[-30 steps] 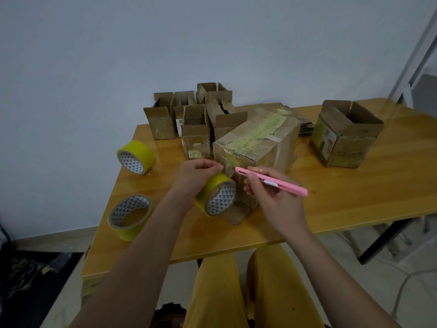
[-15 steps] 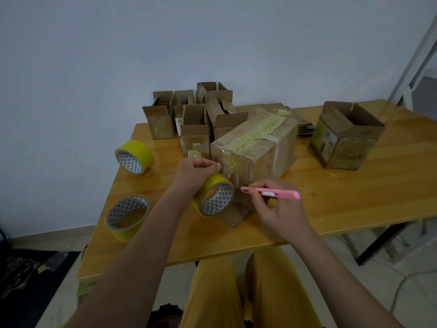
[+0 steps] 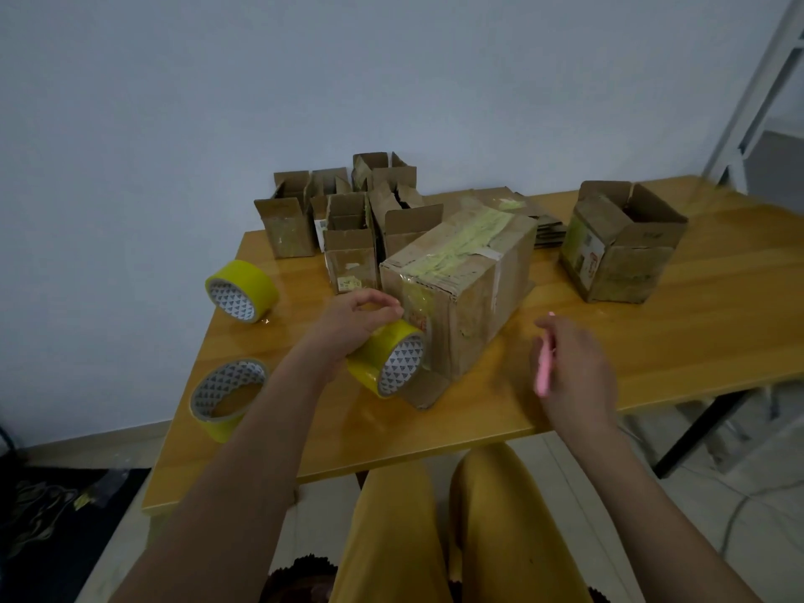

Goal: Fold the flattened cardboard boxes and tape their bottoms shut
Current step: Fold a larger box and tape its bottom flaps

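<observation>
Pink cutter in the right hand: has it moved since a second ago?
Yes. The pink cutter, in the right hand, has swung right, away from the taped box it was against.

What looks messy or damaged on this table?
The big box looks worn: its top is patched with crooked, overlapping tape, and one loose flap sticks out flat on the table at its near corner. The small boxes behind are creased, with ragged flaps. Nothing is spilled.

No writing can be read anywhere. The small box (image 3: 351, 262) carries a yellowish sticker, the open box (image 3: 618, 250) a printed side label, and the taped box (image 3: 461, 289) an orange mark near one corner, all too blurred to make out.
</observation>
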{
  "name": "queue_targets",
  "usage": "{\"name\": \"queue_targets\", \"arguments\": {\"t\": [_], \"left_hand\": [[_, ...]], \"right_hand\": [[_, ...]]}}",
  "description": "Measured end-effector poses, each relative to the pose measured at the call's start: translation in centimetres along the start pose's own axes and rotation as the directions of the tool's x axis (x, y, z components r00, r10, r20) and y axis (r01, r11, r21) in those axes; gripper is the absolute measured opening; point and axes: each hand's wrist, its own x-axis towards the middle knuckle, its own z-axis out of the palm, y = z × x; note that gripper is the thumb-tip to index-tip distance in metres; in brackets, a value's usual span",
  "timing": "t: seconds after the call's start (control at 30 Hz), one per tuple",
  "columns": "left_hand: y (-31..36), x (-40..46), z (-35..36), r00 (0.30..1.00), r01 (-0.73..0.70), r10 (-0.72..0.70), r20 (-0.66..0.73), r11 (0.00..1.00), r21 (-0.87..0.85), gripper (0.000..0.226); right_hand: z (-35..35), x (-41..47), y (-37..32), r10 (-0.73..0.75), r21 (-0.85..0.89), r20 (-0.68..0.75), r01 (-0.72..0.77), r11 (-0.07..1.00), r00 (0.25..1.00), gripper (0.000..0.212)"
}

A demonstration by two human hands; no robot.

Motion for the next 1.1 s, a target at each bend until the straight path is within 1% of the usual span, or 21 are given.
{"name": "queue_targets", "arguments": {"t": [0.03,0.1,0.17,0.2,0.23,0.27,0.3,0.33,0.37,0.4,0.43,0.5,0.57,0.6,0.63,0.73,0.77,0.87,0.97,1.1], "left_hand": [[0.0,0.0,0.0,1.000,0.007,-0.007,0.012,1.000,-0.002,0.006],[0.1,0.0,0.1,0.999,0.023,-0.023,0.028,1.000,-0.020,0.007],[0.0,-0.1,0.0,0.999,0.029,-0.028,0.029,0.999,-0.039,0.008],[-0.1,-0.1,0.0,0.999,0.031,-0.030,0.031,0.998,-0.047,0.009],[-0.2,-0.1,0.0,0.999,0.036,-0.034,0.035,0.998,-0.055,0.011],[-0.3,-0.1,0.0,0.998,0.041,-0.038,0.042,0.997,-0.063,0.013],[-0.3,-0.1,0.0,0.998,0.045,-0.042,0.051,0.996,-0.072,0.015],[-0.4,0.0,0.1,0.997,0.049,-0.044,0.058,0.995,-0.084,0.017],[-0.4,0.0,0.1,0.997,0.053,-0.047,0.063,0.994,-0.093,0.018],[-0.4,0.1,0.1,0.997,0.056,-0.050,0.063,0.994,-0.095,0.018],[-0.4,0.2,0.1,0.997,0.055,-0.050,0.061,0.994,-0.093,0.019],[-0.5,0.3,0.1,0.997,0.054,-0.048,0.064,0.994,-0.096,0.020],[-0.6,0.5,0.0,0.996,0.063,-0.056,0.073,0.993,-0.103,0.022],[-0.6,0.5,0.0,0.995,0.070,-0.063,0.074,0.992,-0.101,0.021],[-0.5,0.6,-0.1,0.995,0.077,-0.071,0.074,0.993,-0.084,0.019],[-0.6,1.1,-1.1,0.991,0.097,-0.102,0.081,0.993,0.062,0.009],[-0.8,1.1,-1.5,0.990,0.111,-0.118,0.081,0.990,0.087,0.007],[-1.6,1.1,-2.8,0.990,0.122,-0.127,0.060,0.989,0.086,0.007],[-2.0,0.7,-3.4,0.996,0.068,-0.073,0.058,0.995,0.078,0.009],[-2.0,0.0,-3.6,0.999,0.015,-0.019,0.050,0.996,0.083,0.010]], "right_hand": [[0.4,0.3,0.4,0.065,-0.111,0.128,-0.051,0.992,0.990,0.030],[1.0,0.7,0.8,0.105,-0.207,0.274,-0.048,0.977,0.956,0.032],[1.3,1.0,0.9,0.125,-0.241,0.348,-0.039,0.970,0.929,0.039],[1.2,1.2,0.6,0.127,-0.227,0.353,-0.046,0.973,0.927,0.043],[1.0,1.3,0.1,0.111,-0.159,0.304,-0.064,0.985,0.946,0.048],[0.6,1.4,-0.8,0.071,-0.044,0.197,-0.063,0.997,0.978,0.049],[0.1,1.7,-2.2,-0.001,0.091,0.043,-0.003,0.996,0.999,0.045],[-0.4,2.1,-3.9,-0.077,0.197,-0.100,0.096,0.976,0.992,0.038],[-0.7,2.6,-5.5,-0.143,0.269,-0.172,0.186,0.945,0.975,0.034],[-0.7,3.3,-7.1,-0.202,0.312,-0.177,0.250,0.917,0.963,0.037],[-0.6,4.0,-8.4,-0.256,0.318,-0.144,0.289,0.903,0.956,0.042],[0.1,5.1,-10.0,-0.317,0.197,-0.058,0.322,0.926,0.947,0.052],[1.1,5.8,-10.7,-0.311,0.032,0.045,0.310,0.950,0.949,0.059],[1.5,6.1,-10.7,-0.297,-0.014,0.091,0.300,0.954,0.950,0.061],[1.8,6.2,-10.5,-0.287,-0.025,0.115,0.291,0.956,0.951,0.061],[2.5,6.6,-9.7,-0.286,-0.008,0.105,0.289,0.957,0.952,0.054],[2.6,6.7,-9.5,-0.289,-0.018,0.107,0.292,0.956,0.951,0.053],[2.6,7.1,-9.3,-0.294,-0.067,0.116,0.303,0.951,0.949,0.053],[2.1,7.4,-10.2,-0.296,-0.144,0.125,0.312,0.939,0.947,0.052],[2.2,7.4,-11.3,-0.287,-0.201,0.149,0.313,0.928,0.946,0.038]]}}
